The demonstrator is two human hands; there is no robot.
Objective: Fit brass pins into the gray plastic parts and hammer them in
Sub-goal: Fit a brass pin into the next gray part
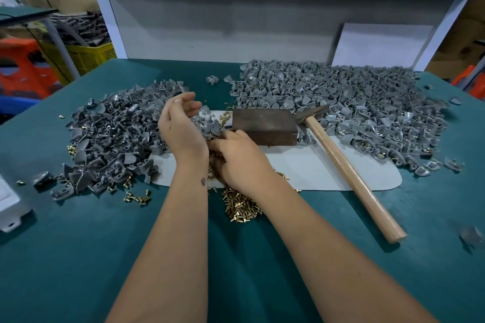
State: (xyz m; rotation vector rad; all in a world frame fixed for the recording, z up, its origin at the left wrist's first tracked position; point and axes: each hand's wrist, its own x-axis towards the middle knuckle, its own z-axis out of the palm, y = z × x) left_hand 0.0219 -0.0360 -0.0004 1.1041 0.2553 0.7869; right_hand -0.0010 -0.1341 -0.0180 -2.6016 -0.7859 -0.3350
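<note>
Loose gray plastic parts (112,134) are heaped on the left of the green table, and a larger heap of gray parts (341,102) lies at the back right. Brass pins (241,204) are piled in front of me, spilling onto a white mat (315,170). My left hand (181,126) is raised over the edge of the left heap, fingers loosely curled, with nothing visible in it. My right hand (238,157) is knuckles up on the pin pile, its fingers bent down into the pins; the fingertips are hidden. A wooden-handled hammer (351,173) lies on the mat, untouched.
A dark metal block (265,126) sits on the mat just beyond my right hand, beside the hammer's head. A white device (8,204) is at the left table edge. One stray gray part (472,237) lies at the right. A white shelf frame (110,18) backs the table.
</note>
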